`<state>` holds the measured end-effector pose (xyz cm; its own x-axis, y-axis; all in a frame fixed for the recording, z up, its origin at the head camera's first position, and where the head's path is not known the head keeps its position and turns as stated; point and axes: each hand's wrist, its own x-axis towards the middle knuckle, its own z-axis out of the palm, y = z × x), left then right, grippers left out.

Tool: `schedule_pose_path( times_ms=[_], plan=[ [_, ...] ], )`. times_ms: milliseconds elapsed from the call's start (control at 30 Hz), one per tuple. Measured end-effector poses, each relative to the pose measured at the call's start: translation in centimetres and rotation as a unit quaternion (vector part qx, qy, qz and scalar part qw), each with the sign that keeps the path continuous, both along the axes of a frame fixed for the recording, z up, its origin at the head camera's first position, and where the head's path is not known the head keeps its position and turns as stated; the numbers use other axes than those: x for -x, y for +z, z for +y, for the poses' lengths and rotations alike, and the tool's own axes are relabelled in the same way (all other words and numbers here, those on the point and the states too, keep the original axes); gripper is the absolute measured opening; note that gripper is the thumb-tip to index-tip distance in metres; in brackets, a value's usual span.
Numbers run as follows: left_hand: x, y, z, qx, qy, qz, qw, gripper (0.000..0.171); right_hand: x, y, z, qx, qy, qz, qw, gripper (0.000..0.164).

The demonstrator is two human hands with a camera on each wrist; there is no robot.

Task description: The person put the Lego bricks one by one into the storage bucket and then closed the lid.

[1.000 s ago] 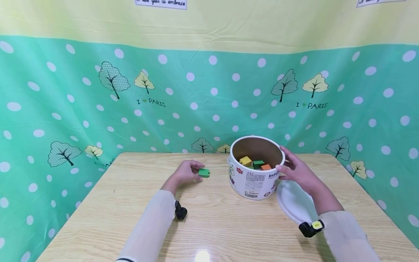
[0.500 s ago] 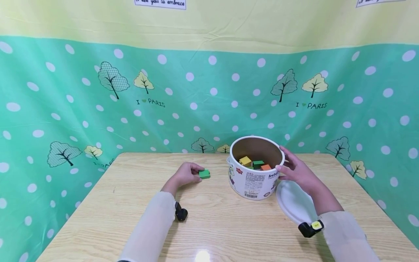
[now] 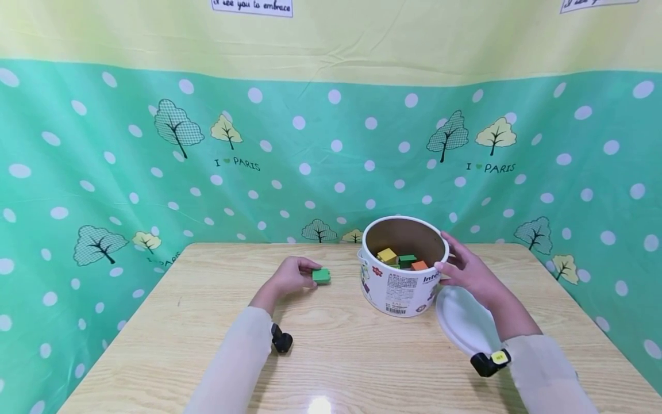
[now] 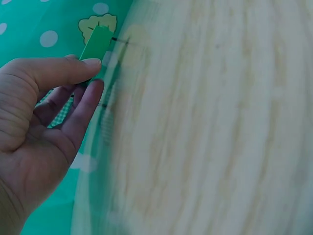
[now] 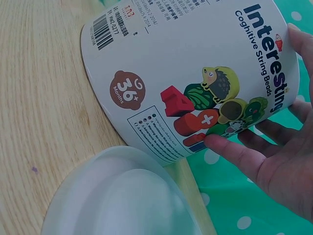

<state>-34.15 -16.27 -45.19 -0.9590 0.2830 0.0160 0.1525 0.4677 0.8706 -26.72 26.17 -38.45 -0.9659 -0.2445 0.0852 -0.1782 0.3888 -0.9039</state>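
My left hand [image 3: 295, 275] pinches a small green toy brick [image 3: 321, 276] between thumb and fingers, low over the table left of the bucket. In the left wrist view, the brick [image 4: 99, 43] sticks out past the thumb tip. A white printed bucket [image 3: 398, 293] stands upright at the back, its top uncovered. Several toy bricks lie inside, among them a yellow brick [image 3: 386, 256], a dark green one [image 3: 407, 260] and an orange one [image 3: 419, 265]. My right hand [image 3: 468, 267] holds the bucket's right side, thumb near the rim; its fingers are spread around the outer wall [image 5: 161, 58].
A white lid [image 3: 457, 319] lies on the wooden table [image 3: 336, 356] beside the bucket, partly under the right forearm. Behind the table's back edge hangs a green and yellow patterned cloth [image 3: 279, 144]. Black cameras sit on both wrists.
The left hand has turned the green brick slightly and shifted a little to the left and down. The right hand and the bucket keep their places.
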Motion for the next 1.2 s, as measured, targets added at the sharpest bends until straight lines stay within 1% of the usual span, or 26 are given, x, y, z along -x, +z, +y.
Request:
schedule_pose_path(
  times_ms=[233,367,667,933,1200],
  plan=[
    [-0.4,1.0,0.1,-0.003,-0.010,0.012,0.9999,0.043,-0.2,0.2,0.0,0.006,0.003,0.000,1.000,0.087],
    [-0.7,1.7,0.4,-0.015,-0.018,0.013,0.9996,0.043,-0.1,0.2,0.0,0.006,0.003,0.003,1.000,0.087],
    [-1.0,3.1,0.8,-0.034,-0.047,0.027,0.9979,0.043,0.0,0.1,-0.1,0.007,0.004,0.002,1.000,0.088],
    [-1.1,5.1,1.2,-0.054,-0.055,0.029,0.9966,0.042,-0.1,0.3,-0.2,0.002,-0.003,0.001,1.000,0.087],
    [-1.3,6.9,1.6,-0.043,-0.066,0.042,0.9960,0.041,-0.1,0.2,-0.2,0.010,0.001,-0.001,1.000,0.086]
  ],
)
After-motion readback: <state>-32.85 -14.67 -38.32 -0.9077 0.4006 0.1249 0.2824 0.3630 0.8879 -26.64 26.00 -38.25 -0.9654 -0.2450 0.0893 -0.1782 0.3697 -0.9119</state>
